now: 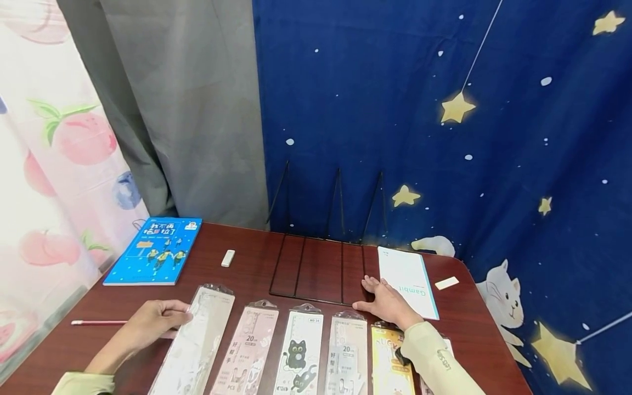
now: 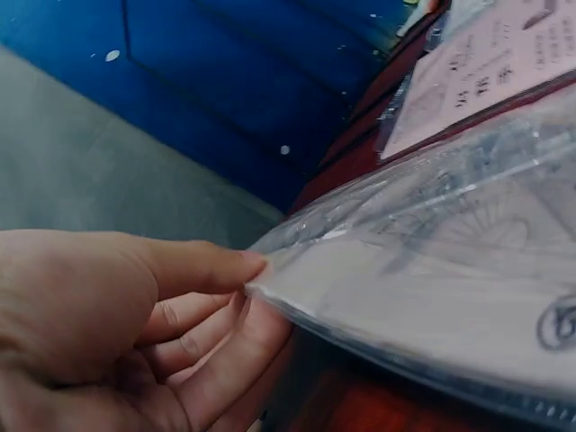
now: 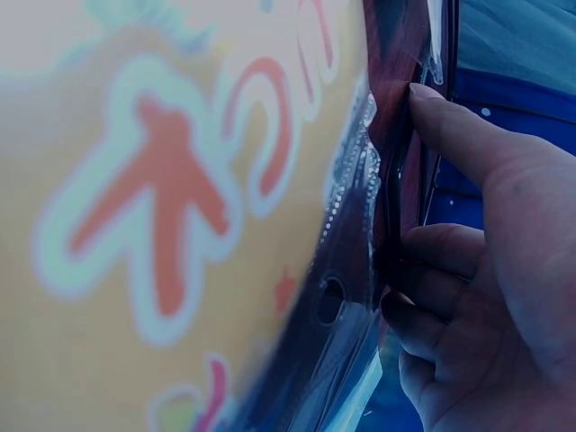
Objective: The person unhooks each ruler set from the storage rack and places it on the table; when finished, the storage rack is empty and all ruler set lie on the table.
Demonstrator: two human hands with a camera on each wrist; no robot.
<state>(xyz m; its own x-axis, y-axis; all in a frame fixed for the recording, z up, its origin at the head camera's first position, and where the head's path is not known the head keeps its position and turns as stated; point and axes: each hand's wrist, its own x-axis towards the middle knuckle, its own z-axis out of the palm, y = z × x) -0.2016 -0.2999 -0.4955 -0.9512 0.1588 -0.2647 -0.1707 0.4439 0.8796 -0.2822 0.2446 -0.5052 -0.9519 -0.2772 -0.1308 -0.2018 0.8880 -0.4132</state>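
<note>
My left hand (image 1: pixel 173 319) pinches the left edge of a clear ruler package (image 1: pixel 197 337) at the left end of a row on the dark red table (image 1: pixel 257 258). In the left wrist view the thumb (image 2: pixel 198 268) lies on top of the ruler package (image 2: pixel 432 270) with fingers under it. My right hand (image 1: pixel 377 296) rests on the table with fingers spread, between a black wire rack (image 1: pixel 316 269) and a white notebook (image 1: pixel 407 280). The right hand (image 3: pixel 486 270) is seen up close beside a yellow package (image 3: pixel 180 225).
Several more ruler packages lie in the row: pink (image 1: pixel 249 348), cat-printed (image 1: pixel 298 351), clear (image 1: pixel 348 351), yellow (image 1: pixel 387 359). A blue book (image 1: pixel 154 250), a white eraser (image 1: pixel 227 258) and a pink pencil (image 1: pixel 96 322) lie to the left. Another eraser (image 1: pixel 446 283) lies right.
</note>
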